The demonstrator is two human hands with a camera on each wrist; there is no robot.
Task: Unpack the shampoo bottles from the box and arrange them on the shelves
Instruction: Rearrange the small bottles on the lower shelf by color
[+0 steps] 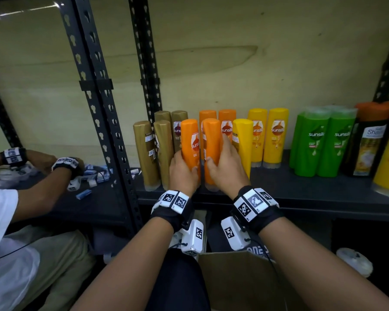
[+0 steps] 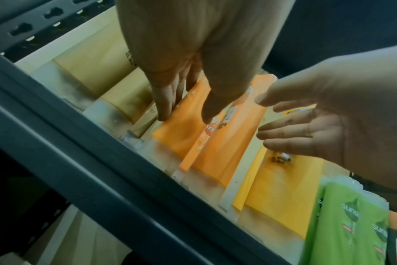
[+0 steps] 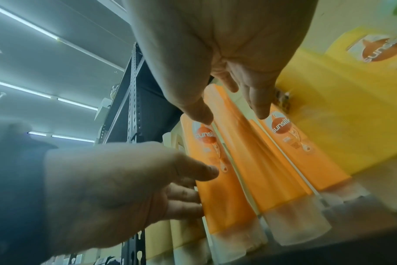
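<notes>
Two orange shampoo bottles stand side by side at the front of the dark shelf [image 1: 301, 189]. My left hand [image 1: 184, 162] holds the left orange bottle [image 1: 190, 140] low down, fingers on its left side and thumb on its front. My right hand [image 1: 218, 151] holds the right orange bottle [image 1: 211, 140], thumb on its left edge and fingers along its right side. The left wrist view shows my left hand [image 2: 184, 111] spanning its bottle [image 2: 181, 132]. In the right wrist view my right hand [image 3: 231, 114] straddles the other bottle [image 3: 249, 161]. Both bottles rest cap-down on the shelf.
Gold bottles [image 1: 146, 153] stand to the left, more orange ones behind, yellow bottles [image 1: 243, 140] and wrapped green ones [image 1: 321, 142] to the right. A black rack upright [image 1: 103, 108] borders the bay. The cardboard box [image 1: 234, 277] sits below. Another person [image 1: 20, 209] works at the left shelf.
</notes>
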